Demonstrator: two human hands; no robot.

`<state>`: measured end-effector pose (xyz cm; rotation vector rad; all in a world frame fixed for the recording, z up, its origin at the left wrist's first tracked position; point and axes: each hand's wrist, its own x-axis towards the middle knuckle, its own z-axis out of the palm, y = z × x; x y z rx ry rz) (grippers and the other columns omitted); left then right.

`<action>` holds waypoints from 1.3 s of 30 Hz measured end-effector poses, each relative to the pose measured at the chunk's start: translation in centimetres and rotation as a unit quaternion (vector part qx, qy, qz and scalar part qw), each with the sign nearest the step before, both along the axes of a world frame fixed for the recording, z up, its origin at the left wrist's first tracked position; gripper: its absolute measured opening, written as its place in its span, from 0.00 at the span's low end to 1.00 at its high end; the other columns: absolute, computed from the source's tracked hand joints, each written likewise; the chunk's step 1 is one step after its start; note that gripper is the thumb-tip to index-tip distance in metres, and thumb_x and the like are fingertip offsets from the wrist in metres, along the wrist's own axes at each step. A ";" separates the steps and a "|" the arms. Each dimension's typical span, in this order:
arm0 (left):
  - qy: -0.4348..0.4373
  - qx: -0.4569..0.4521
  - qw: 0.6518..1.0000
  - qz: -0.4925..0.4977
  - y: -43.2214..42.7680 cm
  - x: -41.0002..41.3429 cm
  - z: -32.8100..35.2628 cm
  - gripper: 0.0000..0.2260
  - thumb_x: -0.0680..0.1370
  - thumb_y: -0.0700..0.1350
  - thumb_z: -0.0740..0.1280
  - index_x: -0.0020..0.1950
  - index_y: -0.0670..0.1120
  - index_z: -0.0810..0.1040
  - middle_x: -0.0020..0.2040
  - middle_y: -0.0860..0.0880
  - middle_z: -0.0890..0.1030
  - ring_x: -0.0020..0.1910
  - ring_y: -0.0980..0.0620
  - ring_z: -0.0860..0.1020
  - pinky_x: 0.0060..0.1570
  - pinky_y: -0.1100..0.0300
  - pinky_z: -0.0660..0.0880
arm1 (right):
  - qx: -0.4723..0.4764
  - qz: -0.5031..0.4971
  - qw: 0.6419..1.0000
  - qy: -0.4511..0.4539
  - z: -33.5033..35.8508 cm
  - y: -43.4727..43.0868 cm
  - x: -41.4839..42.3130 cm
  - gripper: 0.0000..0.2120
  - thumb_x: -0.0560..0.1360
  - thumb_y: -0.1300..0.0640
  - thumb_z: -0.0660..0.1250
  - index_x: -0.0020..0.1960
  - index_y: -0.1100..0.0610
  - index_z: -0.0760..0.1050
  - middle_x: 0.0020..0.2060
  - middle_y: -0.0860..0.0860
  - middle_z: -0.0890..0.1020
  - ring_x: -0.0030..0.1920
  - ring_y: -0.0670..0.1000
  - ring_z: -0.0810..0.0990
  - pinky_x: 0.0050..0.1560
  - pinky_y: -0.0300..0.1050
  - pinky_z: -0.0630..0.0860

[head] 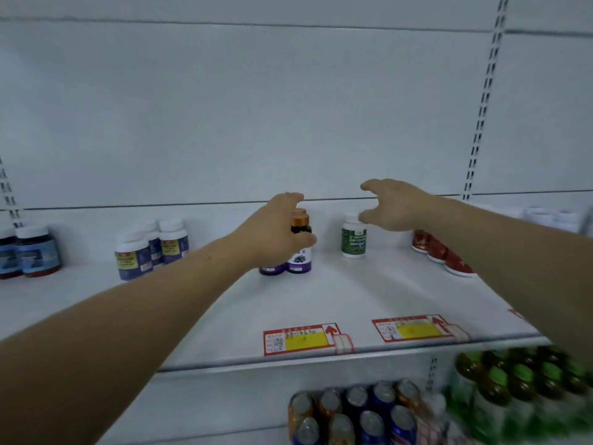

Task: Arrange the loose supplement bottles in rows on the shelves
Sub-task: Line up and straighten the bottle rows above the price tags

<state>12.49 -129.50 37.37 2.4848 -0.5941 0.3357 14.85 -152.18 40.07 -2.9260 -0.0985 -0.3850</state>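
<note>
We reach w/ both arms to the back of a white metal shelf (321, 300). Our left hand (276, 232) curls round a dark, copper-capped bottle w/ purple label (300, 252), thumb on its front, fingers over the cap, prob. to square it w/ its neighbours. Our right hand (394, 207) is spread wide, holding nothing. Its thumb is just beside the cap of a white, green-labelled bottle (353, 239) standing alone, centre-right, likely the next one to shift.

- Shelf (337, 297) front lies bare, open to reach.
- The gap between purple bottles (300, 260) and green bottle (353, 240) is open.
- Red bottles (438, 248) block the right, white-capped bottles (150, 248) the left.
</note>
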 end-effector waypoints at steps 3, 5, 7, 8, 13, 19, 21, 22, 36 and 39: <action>0.002 0.045 0.998 -0.034 -2.6 -0.8 -0.5 0.33 0.75 0.55 0.67 0.76 0.52 0.57 0.75 0.52 0.62 0.71 0.49 0.63 0.64 0.64 0.57 | -0.023 -0.032 0.999 0.007 -0.2 -2.4 -2.0 0.33 0.77 0.44 0.63 0.77 0.51 0.54 0.75 0.54 0.60 0.73 0.56 0.61 0.69 0.47 0.60; 0.022 0.058 0.996 -0.061 -4.4 -1.5 -0.9 0.32 0.76 0.55 0.67 0.76 0.52 0.57 0.75 0.51 0.61 0.70 0.50 0.65 0.60 0.64 0.61 | -0.030 -0.054 0.998 0.001 0.0 -4.2 -3.4 0.32 0.77 0.44 0.63 0.77 0.51 0.55 0.75 0.54 0.60 0.73 0.56 0.61 0.69 0.48 0.60; 0.034 0.070 0.994 -0.079 -6.4 -2.3 -1.2 0.32 0.76 0.55 0.66 0.76 0.51 0.57 0.75 0.49 0.61 0.70 0.48 0.66 0.62 0.61 0.63 | -0.030 -0.075 0.997 -0.011 0.6 -6.2 -4.7 0.31 0.77 0.43 0.62 0.76 0.51 0.57 0.74 0.54 0.62 0.73 0.56 0.62 0.69 0.49 0.60; 0.039 0.074 0.993 -0.085 -7.4 -2.7 -1.4 0.32 0.76 0.55 0.66 0.76 0.51 0.57 0.75 0.49 0.62 0.70 0.48 0.66 0.61 0.60 0.64 | -0.028 -0.084 0.996 -0.015 0.9 -7.2 -5.2 0.31 0.78 0.42 0.61 0.76 0.51 0.58 0.74 0.54 0.62 0.72 0.57 0.62 0.70 0.50 0.61; 0.060 0.078 0.989 -0.112 -13.0 -3.6 -2.0 0.31 0.77 0.55 0.66 0.76 0.52 0.57 0.75 0.49 0.62 0.70 0.48 0.66 0.63 0.59 0.64 | -0.004 -0.101 0.994 -0.037 0.8 -12.5 -6.7 0.26 0.80 0.42 0.56 0.75 0.52 0.61 0.74 0.54 0.64 0.72 0.57 0.63 0.69 0.49 0.60; 0.085 0.006 0.989 -0.123 -21.7 -3.6 -2.5 0.30 0.74 0.49 0.71 0.72 0.49 0.63 0.67 0.52 0.70 0.63 0.52 0.71 0.51 0.68 0.65 | 0.029 -0.050 0.998 0.010 -1.9 -19.4 -5.7 0.26 0.80 0.45 0.56 0.76 0.49 0.58 0.76 0.51 0.58 0.75 0.53 0.58 0.72 0.48 0.56; 0.099 -0.078 0.985 -0.120 -24.9 -2.5 -2.9 0.35 0.68 0.45 0.75 0.71 0.48 0.62 0.65 0.52 0.70 0.63 0.51 0.72 0.57 0.61 0.71 | 0.025 -0.012 0.999 0.025 -2.9 -21.3 -5.1 0.32 0.76 0.49 0.63 0.77 0.49 0.56 0.76 0.51 0.58 0.75 0.53 0.59 0.73 0.48 0.58; 0.105 -0.117 0.982 -0.105 -26.2 -2.1 -3.1 0.40 0.67 0.42 0.76 0.74 0.48 0.58 0.68 0.49 0.68 0.64 0.49 0.72 0.61 0.56 0.72 | 0.021 0.010 1.000 0.021 -3.3 -22.0 -4.8 0.34 0.75 0.50 0.66 0.77 0.49 0.55 0.76 0.51 0.59 0.73 0.53 0.61 0.72 0.49 0.60; 0.098 -0.185 0.977 0.048 -30.5 -0.8 -4.2 0.38 0.73 0.37 0.71 0.75 0.51 0.51 0.57 0.49 0.74 0.56 0.48 0.74 0.56 0.54 0.73 | 0.067 0.164 0.983 -0.045 -4.0 -24.4 -2.4 0.29 0.72 0.53 0.71 0.70 0.54 0.65 0.64 0.53 0.71 0.60 0.53 0.72 0.55 0.43 0.68; 0.109 -0.169 0.979 0.045 -30.4 -0.9 -3.9 0.41 0.73 0.38 0.71 0.76 0.51 0.48 0.57 0.52 0.70 0.54 0.51 0.73 0.54 0.57 0.72 | 0.077 0.169 0.982 -0.043 -4.0 -24.5 -2.6 0.29 0.71 0.53 0.72 0.69 0.54 0.66 0.64 0.53 0.72 0.59 0.53 0.72 0.56 0.44 0.69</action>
